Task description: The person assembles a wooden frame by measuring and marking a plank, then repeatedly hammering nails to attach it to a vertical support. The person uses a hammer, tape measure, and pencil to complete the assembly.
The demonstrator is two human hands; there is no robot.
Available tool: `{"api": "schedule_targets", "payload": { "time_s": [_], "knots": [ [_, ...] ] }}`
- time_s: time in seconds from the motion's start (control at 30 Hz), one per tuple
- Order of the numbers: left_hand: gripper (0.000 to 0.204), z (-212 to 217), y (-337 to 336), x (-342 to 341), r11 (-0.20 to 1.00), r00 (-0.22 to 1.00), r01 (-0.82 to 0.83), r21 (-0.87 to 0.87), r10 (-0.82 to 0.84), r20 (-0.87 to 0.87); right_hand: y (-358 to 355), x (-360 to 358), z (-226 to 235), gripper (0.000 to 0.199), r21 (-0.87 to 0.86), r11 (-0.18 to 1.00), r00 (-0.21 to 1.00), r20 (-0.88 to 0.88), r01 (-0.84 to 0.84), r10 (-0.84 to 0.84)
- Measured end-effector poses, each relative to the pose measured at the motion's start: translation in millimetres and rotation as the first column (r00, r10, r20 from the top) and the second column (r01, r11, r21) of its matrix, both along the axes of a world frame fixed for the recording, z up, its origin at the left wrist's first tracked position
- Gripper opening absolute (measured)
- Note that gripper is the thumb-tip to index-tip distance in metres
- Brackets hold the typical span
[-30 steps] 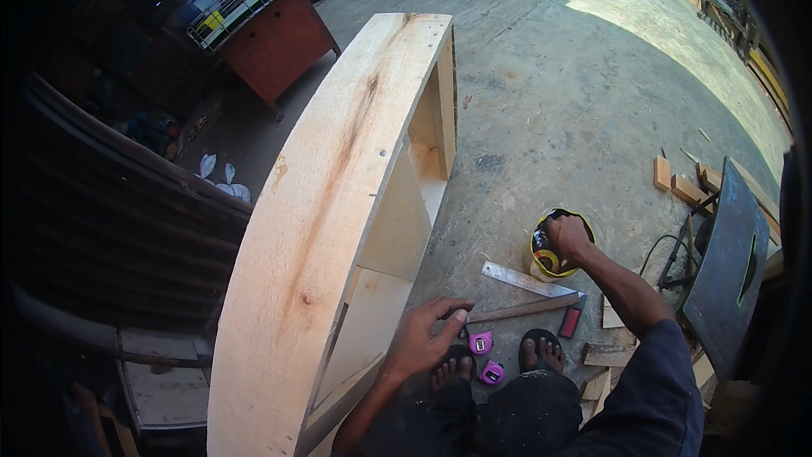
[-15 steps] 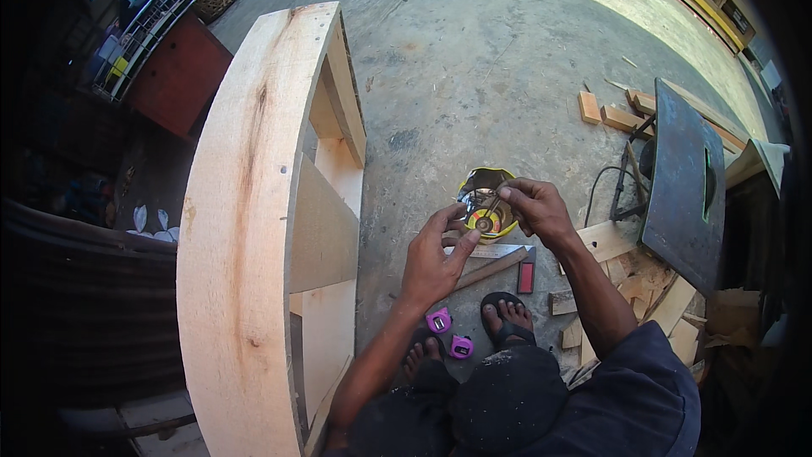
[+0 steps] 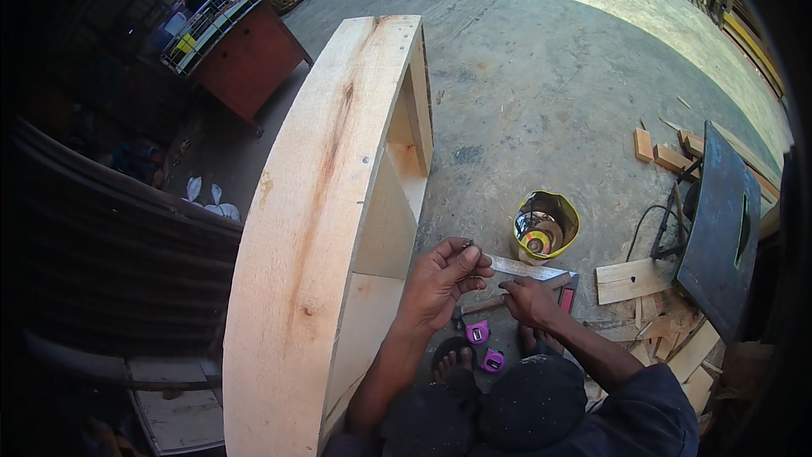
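Observation:
My left hand (image 3: 441, 283) is raised beside the wooden frame, thumb and fingertips pinching a small dark nail-like piece (image 3: 468, 245). My right hand (image 3: 533, 301) is low to the floor, its fingers curled over the wooden handle of a hammer (image 3: 486, 305); the hand covers part of the handle. Behind the hammer lies a metal try square (image 3: 523, 268) with a red inset in its stock. A yellow-rimmed tin (image 3: 568, 233) stands beyond my hands, holding a round disc with a yellow and red label. Two purple tape measures (image 3: 477, 333) lie by my feet.
A long pale timber frame (image 3: 326, 203) with open compartments stands at my left. On the right are a dark metal-topped table saw (image 3: 715, 220), a board with a hole (image 3: 630, 280) and wood offcuts (image 3: 668, 338). A red cabinet (image 3: 249, 59) stands at the far left.
Both hands have left the tin. My right hand has dropped to the hammer handle, while my left has drawn back with the small piece. The view has shifted left.

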State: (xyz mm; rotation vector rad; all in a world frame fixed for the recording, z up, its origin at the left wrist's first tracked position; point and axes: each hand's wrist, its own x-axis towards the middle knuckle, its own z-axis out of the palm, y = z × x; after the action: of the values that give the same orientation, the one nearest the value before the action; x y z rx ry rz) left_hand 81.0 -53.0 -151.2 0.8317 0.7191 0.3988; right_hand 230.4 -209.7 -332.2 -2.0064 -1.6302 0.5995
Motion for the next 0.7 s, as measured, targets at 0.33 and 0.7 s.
{"api": "schedule_targets", "payload": {
  "time_s": [0.33,0.7],
  "knots": [
    [0.026,168,24,-59,0.653,0.719,-0.671,0.351,0.458,0.523,-5,-14,-98,0.037,-0.322,0.933,0.979,0.071,-0.158,0.190],
    [0.024,135,73,-32,0.264,0.586,-0.316,0.911,0.810,-0.031,-13,20,14,0.050,-0.443,0.882,0.940,-0.341,-0.163,0.002]
  ]
}}
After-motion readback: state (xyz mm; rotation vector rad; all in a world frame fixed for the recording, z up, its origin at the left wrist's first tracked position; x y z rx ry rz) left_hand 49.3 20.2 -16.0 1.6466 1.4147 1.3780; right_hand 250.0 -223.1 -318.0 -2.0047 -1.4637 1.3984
